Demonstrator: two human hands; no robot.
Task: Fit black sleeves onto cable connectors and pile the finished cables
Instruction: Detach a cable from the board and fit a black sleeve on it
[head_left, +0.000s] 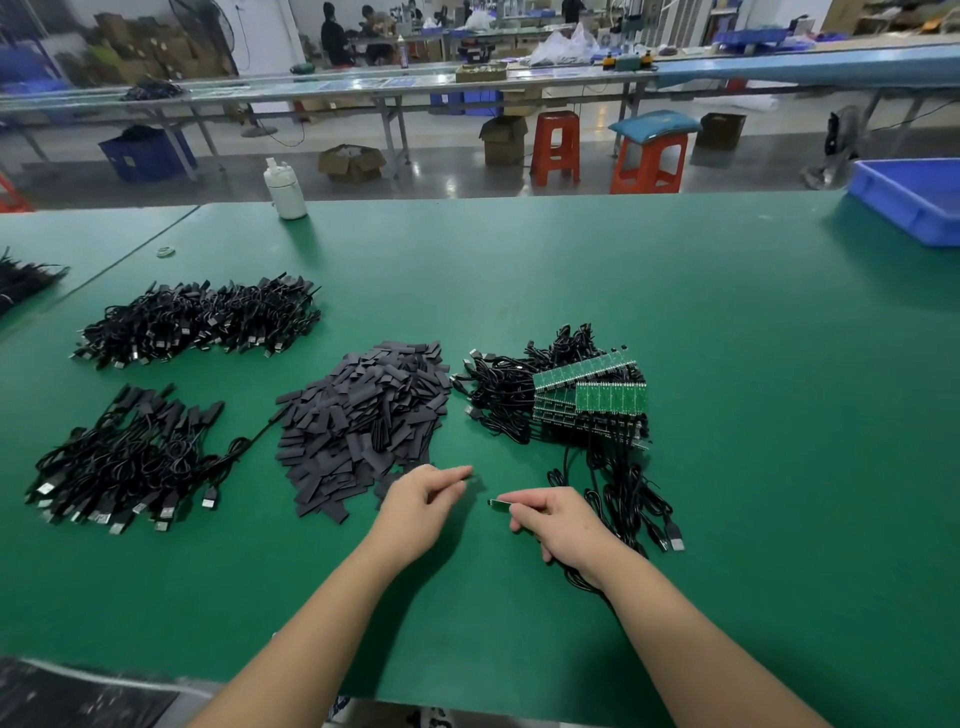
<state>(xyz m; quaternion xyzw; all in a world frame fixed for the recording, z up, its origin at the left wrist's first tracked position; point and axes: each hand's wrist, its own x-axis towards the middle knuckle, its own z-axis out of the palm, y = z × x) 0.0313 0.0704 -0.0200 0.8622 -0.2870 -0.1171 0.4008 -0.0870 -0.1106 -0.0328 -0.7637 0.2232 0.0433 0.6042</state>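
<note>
- Green board end of a cable (500, 503), pinched in the right hand (558, 525); step: sleeving.
- Left hand (422, 503) pinches, seemingly, a sleeve beside the sleeve heap (363, 421).
- Next: align the sleeve mouth with the board.

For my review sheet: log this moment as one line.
right hand: pinches connector | left hand: pinching, sleeve unclear | sleeve pile: beside left hand | step: sleeve not yet on

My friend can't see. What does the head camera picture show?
Two bare hands work over a green table: the right hand pinches a cable plug, the left hand reaches toward it. Behind lie a sleeve pile and cable piles.
</note>
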